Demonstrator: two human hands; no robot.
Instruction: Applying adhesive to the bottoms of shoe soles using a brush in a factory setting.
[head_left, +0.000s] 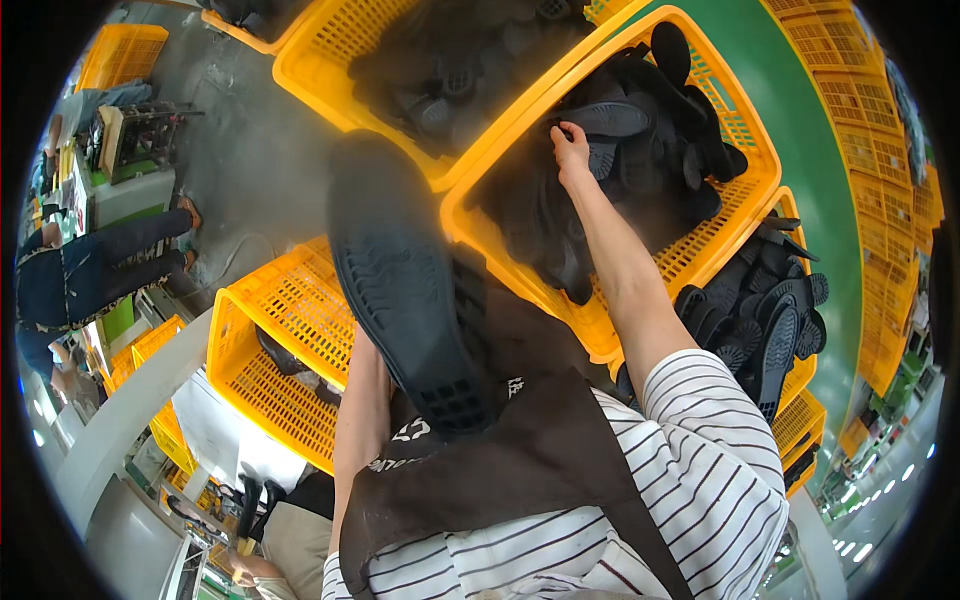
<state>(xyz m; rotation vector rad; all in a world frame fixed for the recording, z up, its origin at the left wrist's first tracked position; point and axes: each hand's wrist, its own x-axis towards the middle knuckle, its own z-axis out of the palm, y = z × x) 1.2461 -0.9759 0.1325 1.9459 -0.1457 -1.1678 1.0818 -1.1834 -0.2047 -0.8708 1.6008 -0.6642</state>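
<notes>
A large black shoe sole (395, 280) stands upright close in front of my chest, its patterned tread facing me. More dark soles (470, 300) show behind its right edge. My left forearm (362, 400) runs up behind this sole and holds it up; the left hand itself is hidden. Stretched out ahead, my right hand (570, 148) reaches into a yellow plastic basket (768, 160). Its thumb and fingers pinch the dark end of a sole, beside a sole with a greyish tread (612, 118). Many loose black soles lie around it.
Another yellow basket (310, 60) with soles adjoins at the far left. Soles (775, 330) fill a basket at the right. A tilted yellow basket (290, 370) stands at my left. People (110, 270) are at the left, beyond it. Stacked yellow baskets (880, 200) line the far right.
</notes>
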